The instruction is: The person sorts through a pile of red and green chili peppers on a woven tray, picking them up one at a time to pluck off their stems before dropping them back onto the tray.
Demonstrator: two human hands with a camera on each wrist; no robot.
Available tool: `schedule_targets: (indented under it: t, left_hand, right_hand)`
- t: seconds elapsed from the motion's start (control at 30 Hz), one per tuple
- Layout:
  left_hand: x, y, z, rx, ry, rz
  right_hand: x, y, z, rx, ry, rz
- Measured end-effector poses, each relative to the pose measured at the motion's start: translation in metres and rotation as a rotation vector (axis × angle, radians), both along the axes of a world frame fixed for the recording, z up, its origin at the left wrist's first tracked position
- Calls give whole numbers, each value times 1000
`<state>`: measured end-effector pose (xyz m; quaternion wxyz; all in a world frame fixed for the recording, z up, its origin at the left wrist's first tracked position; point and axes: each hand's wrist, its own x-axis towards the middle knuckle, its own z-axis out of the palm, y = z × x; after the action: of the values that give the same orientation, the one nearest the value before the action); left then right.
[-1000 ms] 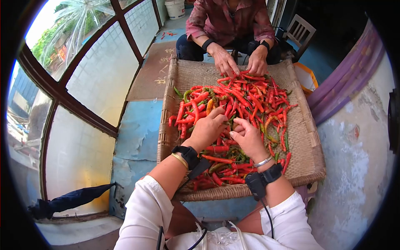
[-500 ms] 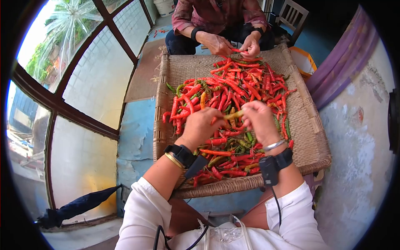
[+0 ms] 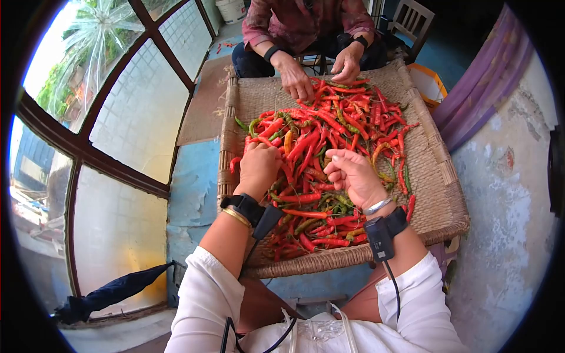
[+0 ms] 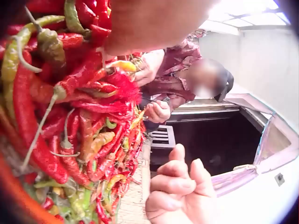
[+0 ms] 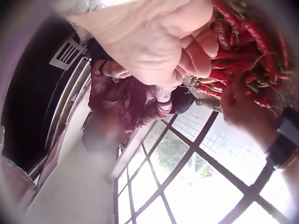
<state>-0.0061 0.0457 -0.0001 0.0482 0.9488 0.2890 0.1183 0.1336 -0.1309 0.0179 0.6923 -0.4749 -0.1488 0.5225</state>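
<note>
A broad heap of red chili peppers [image 3: 326, 120], with green and yellowish ones mixed in, lies on a woven mat tray [image 3: 432, 176]. Over the heap's left side my left hand [image 3: 259, 167] reaches down, its fingertips among red peppers; I cannot tell whether it grips one. To the right, my right hand [image 3: 356, 176] hovers above the peppers with fingers loosely bent and nothing between them. The left wrist view shows this right hand [image 4: 180, 193] palm up and bare. Green peppers [image 3: 341, 206] cluster below it, nearer me.
Across the tray a person in a patterned red shirt [image 3: 306, 23] has both hands [image 3: 296, 79] at the heap's far edge. Windows [image 3: 129, 112] line the left, with a folded dark umbrella [image 3: 115, 291] below. A purple curtain [image 3: 488, 82] and a wall [image 3: 506, 206] stand right.
Half a second ago a yellowish-green pepper stretched between my hands; now it is gone from there. My left hand has moved left and my right hand slightly down. The other person's hands have separated.
</note>
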Motion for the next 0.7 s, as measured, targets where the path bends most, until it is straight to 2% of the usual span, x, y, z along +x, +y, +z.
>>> schedule_targets:
  t: [0.17,0.23,0.27,0.3,0.37,0.4,0.47,0.53,0.57,0.6,0.63,0.7]
  left_hand:
    - [-1,-14,14,-239,-212,-26]
    - [-1,-25,17,-628,-479,-180]
    - [-1,-30,21,-715,-479,-278]
    - [-2,-32,19,-717,-478,-278]
    - [-1,-36,16,-976,-373,-430]
    - [-1,-36,15,-1000,-373,-463]
    - [-1,-37,15,-1006,-359,-420]
    - [-2,-34,17,-1010,-347,-376]
    - [-3,-30,21,-723,-242,-351]
    - [-4,-27,23,-437,-139,-320]
    - [-5,-22,16,-437,-140,-318]
    - [-6,-13,0,-195,-19,-443]
  right_hand:
    - [-12,3,0,-108,-134,74]
    - [-16,4,1,-133,-165,63]
    - [-16,5,1,-134,-179,84]
    - [-16,6,1,-135,-195,105]
    - [-17,5,1,-101,-152,102]
    - [-16,5,-1,-73,-106,92]
    - [-13,5,-2,-45,-55,80]
    - [-3,4,1,-65,-16,-65]
    - [7,2,0,-24,-72,-81]
    - [13,2,3,125,33,-172]
    - [17,2,8,272,139,-262]
    - [25,0,13,244,289,-407]
